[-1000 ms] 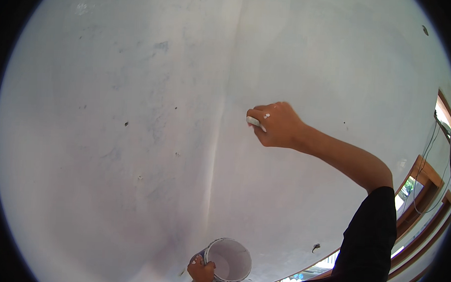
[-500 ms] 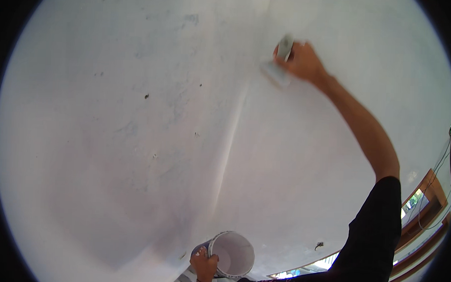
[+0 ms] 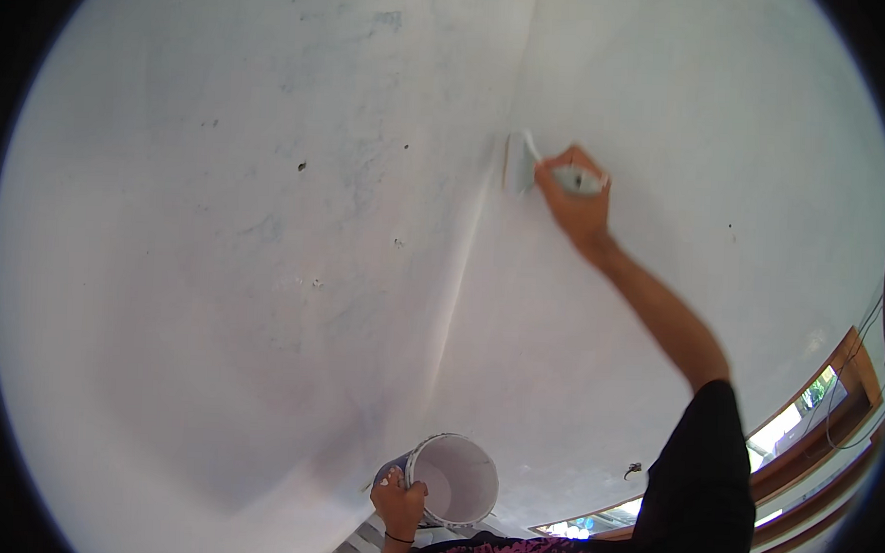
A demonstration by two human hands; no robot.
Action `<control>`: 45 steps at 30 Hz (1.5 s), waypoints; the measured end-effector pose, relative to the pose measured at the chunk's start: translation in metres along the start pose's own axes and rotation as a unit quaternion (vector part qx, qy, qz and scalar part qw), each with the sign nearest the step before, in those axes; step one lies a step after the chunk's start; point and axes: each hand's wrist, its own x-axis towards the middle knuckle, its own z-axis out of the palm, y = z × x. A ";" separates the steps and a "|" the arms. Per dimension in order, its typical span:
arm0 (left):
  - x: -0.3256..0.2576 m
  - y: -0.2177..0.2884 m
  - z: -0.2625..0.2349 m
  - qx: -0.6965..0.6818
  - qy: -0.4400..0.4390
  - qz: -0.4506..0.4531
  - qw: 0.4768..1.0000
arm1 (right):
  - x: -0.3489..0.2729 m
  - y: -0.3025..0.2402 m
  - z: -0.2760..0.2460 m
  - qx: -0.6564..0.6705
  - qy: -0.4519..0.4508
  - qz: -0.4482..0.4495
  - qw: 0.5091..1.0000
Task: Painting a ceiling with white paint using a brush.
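My right hand (image 3: 580, 203) is closed around the light handle of a broad putty knife (image 3: 517, 167), whose hole shows at the handle's end. The knife's wide blade lies at the wall corner (image 3: 479, 219), with a white edge visible beside my fingers. Low in the picture, my left hand (image 3: 399, 501) grips the side and rim of a bucket (image 3: 486, 483). The bucket is tilted, so its whitish inside faces me. White smears mark the left hand's fingers, and a dark band circles the wrist.
The pale left wall (image 3: 237, 299) has bluish patches and several small holes. A small dark fitting (image 3: 634, 469) sticks out of the right wall. Wood-framed windows (image 3: 817, 426) and hanging cables (image 3: 865, 325) are at the right edge. Striped slats (image 3: 355, 546) show beneath the bucket.
My right hand has moved down and slightly left, turning the putty knife so its blade points left toward the corner. The left hand still holds the bucket, slightly higher in view.
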 end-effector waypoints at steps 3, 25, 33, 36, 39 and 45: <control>0.000 0.021 -0.004 0.044 -0.022 0.080 0.996 | -0.048 0.019 0.025 0.028 0.100 0.015 0.994; 0.000 0.021 -0.001 0.077 -0.046 0.073 0.993 | -0.111 0.060 0.045 0.037 0.053 -0.085 0.994; -0.005 0.038 -0.007 0.069 -0.054 0.012 0.996 | 0.015 0.045 0.030 0.032 0.199 -0.201 0.959; -0.003 0.029 -0.004 0.046 -0.028 0.056 0.997 | 0.026 0.032 0.026 0.007 0.252 -0.164 0.954; 0.000 0.032 -0.005 0.028 -0.039 0.003 0.999 | -0.020 0.025 0.043 0.003 0.247 -0.148 0.958; -0.005 0.034 -0.012 0.012 -0.029 -0.004 1.000 | -0.137 0.062 0.066 0.005 0.110 -0.109 0.988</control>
